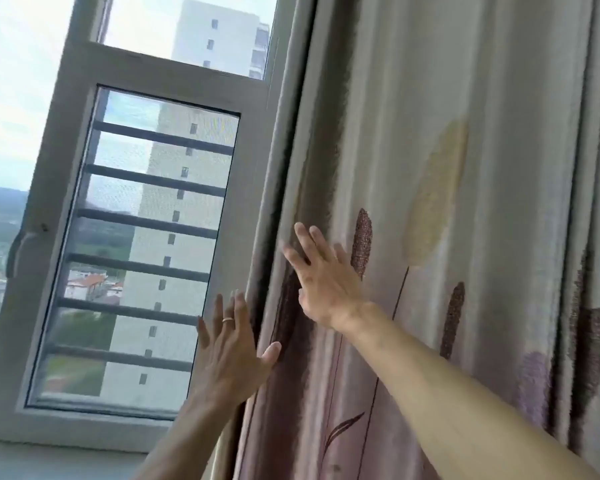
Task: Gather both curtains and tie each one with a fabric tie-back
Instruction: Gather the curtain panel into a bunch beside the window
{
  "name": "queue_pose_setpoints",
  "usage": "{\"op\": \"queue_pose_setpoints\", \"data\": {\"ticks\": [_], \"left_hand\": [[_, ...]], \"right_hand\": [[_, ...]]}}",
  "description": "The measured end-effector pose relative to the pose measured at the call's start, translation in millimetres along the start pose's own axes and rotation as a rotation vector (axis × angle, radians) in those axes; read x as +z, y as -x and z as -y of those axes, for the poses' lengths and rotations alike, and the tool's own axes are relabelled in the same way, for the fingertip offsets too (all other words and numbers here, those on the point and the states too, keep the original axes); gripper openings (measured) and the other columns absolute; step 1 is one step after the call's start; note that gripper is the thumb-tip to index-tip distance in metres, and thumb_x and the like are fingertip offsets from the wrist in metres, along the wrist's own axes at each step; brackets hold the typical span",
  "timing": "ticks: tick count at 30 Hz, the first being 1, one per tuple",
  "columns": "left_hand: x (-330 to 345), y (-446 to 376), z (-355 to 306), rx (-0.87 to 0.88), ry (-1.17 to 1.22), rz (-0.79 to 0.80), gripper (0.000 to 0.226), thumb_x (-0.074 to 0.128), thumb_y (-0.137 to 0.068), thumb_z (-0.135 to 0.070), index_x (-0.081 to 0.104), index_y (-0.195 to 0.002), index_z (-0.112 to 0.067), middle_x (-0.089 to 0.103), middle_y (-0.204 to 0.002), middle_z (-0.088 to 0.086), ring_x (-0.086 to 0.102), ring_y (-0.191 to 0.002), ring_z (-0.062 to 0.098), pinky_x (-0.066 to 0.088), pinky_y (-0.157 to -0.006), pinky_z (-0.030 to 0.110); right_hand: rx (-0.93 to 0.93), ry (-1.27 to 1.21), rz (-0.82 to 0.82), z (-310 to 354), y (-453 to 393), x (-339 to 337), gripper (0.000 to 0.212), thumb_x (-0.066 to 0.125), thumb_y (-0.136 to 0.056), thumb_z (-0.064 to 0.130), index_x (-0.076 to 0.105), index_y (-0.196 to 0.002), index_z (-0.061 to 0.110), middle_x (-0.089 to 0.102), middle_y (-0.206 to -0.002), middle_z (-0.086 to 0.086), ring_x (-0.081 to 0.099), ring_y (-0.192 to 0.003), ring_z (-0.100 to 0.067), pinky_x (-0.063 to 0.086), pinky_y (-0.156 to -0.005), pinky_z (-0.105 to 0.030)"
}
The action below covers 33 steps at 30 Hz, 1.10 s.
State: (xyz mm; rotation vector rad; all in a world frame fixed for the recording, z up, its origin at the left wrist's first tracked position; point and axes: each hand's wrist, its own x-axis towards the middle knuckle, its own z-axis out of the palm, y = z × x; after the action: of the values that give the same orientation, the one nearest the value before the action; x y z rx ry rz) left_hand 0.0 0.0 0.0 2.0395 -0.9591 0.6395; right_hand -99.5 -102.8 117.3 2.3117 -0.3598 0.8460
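The curtain hangs in folds just right of the window. The right hand lies flat on the curtain near its left edge, fingers straight and spread, grasping nothing. The left hand, lower at that edge, is also released; its thumb touches the fabric.

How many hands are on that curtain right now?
2. The left hand, wearing a ring, is at the curtain's edge beside the window. The right hand lies higher, spread across its folds. No tie-back shows.
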Motion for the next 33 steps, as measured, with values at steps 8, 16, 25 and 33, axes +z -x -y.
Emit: {"op": "queue_pose_setpoints", "data": {"ticks": [8, 16, 25, 33], "left_hand": [[49, -70, 15, 0.136, 0.208, 0.123, 0.085, 0.056, -0.078, -0.034, 0.014, -0.150, -0.019, 0.040, -0.150, 0.004, 0.030, -0.142, 0.021, 0.033, -0.111, 0.035], [113, -86, -75, 0.325, 0.197, 0.180, 0.060, 0.043, -0.088, -0.016, 0.028, -0.146, -0.020, 0.040, -0.150, 0.003, 0.032, -0.140, 0.017, 0.029, -0.110, 0.026], [199, -84, -276, 0.471, 0.228, 0.234, 0.064, 0.039, -0.093, -0.012, 0.014, -0.151, -0.021, 0.030, -0.156, 0.005, 0.030, -0.142, 0.020, 0.033, -0.109, 0.031], [298, -70, -432, 0.493, 0.179, 0.367, 0.067, 0.035, -0.087, -0.005, 0.015, -0.151, -0.012, 0.019, -0.160, 0.009, 0.028, -0.143, 0.024, 0.034, -0.111, 0.041]], "right_hand": [[-0.234, 0.345, -0.016, -15, -83, 23, 0.033, 0.037, -0.099, 0.020, 0.063, -0.120, 0.020, 0.011, -0.164, -0.012, -0.008, -0.151, -0.033, -0.007, -0.119, -0.057], [-0.017, 0.224, -0.041, -136, -19, 53, 0.048, 0.031, -0.081, 0.006, 0.071, -0.106, 0.016, 0.074, -0.108, -0.004, 0.046, -0.136, -0.031, 0.016, -0.113, -0.063], [0.164, 0.230, 0.000, -323, 86, 44, 0.050, 0.044, -0.087, 0.001, 0.054, -0.133, 0.018, 0.048, -0.147, 0.006, 0.009, -0.151, -0.015, -0.005, -0.119, -0.048], [0.287, 0.223, 0.063, -473, 176, 70, 0.056, 0.045, -0.086, -0.003, 0.051, -0.138, 0.019, 0.039, -0.154, 0.007, 0.001, -0.151, -0.012, -0.011, -0.119, -0.046]]}}
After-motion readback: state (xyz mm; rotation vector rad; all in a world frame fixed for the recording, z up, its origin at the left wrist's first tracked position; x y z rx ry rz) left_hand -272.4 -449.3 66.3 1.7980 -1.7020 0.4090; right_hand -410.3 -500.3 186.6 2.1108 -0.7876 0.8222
